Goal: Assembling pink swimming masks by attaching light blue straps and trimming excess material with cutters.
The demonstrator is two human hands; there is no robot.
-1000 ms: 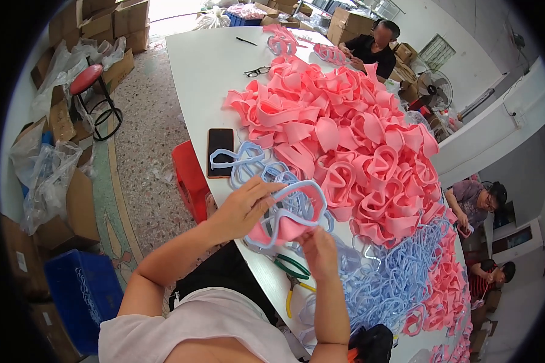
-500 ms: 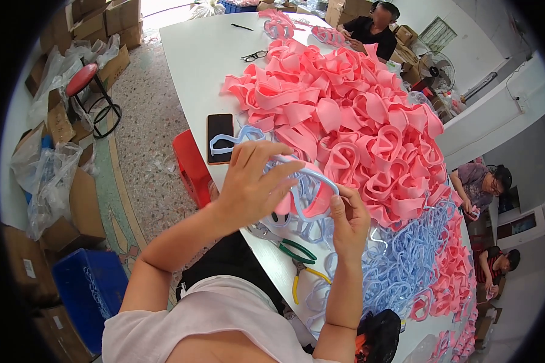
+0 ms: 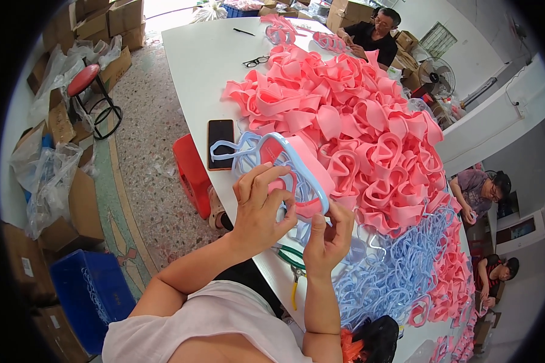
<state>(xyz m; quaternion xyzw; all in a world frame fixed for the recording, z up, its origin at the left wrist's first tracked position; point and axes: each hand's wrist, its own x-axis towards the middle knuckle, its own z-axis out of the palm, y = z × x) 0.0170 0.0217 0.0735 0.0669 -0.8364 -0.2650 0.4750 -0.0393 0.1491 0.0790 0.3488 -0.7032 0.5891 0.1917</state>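
Note:
A light blue goggle-shaped frame (image 3: 309, 170) with a soft pink band (image 3: 315, 158) around it is held up over the table edge between my hands. My left hand (image 3: 259, 209), fingers curled, grips the pink edge on the near left side of the piece. Thumb and fingers of my right hand (image 3: 329, 237) pinch its lower right corner. Under and behind the piece lie several loose light blue frames (image 3: 248, 163), partly hidden by it.
A heap of pink bands (image 3: 351, 121) fills the table's middle, beside a pile of blue frames (image 3: 387, 266). A phone (image 3: 221, 134), glasses (image 3: 256, 61), green-handled pliers (image 3: 290, 257) and yellow-handled pliers (image 3: 295, 289) lie on the table. Co-workers (image 3: 375, 39) sit around it. A red stool (image 3: 191, 175) stands left.
The held piece has turned so its long side slants down to the right. Both hands have moved lower; my left hand shifted from the top of the piece to its near left side.

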